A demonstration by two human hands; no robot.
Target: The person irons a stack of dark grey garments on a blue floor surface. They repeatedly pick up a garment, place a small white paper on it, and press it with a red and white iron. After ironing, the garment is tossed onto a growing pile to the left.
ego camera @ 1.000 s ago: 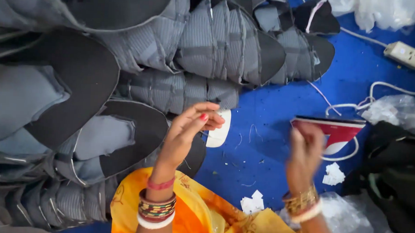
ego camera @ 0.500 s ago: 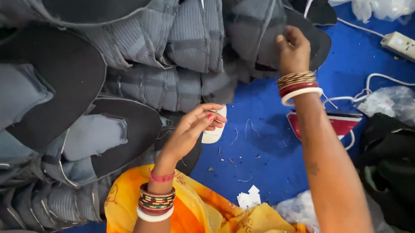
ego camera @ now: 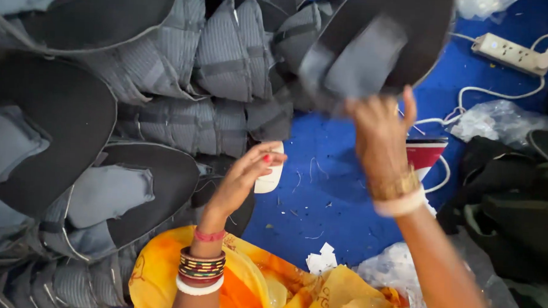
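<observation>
Blue floor (ego camera: 345, 205), right hand (ego camera: 381, 130) lifting cap piece (ego camera: 375, 42) (blurred), left hand (ego camera: 243, 180) open

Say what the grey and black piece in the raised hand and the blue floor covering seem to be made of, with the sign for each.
Grey and black piece in the right hand: likely a matte black rubbery or foam sole with grey ribbed fabric; it looks flat and dull.
Blue floor covering: probably felt or cloth; loose threads cling to its matte surface.
</observation>
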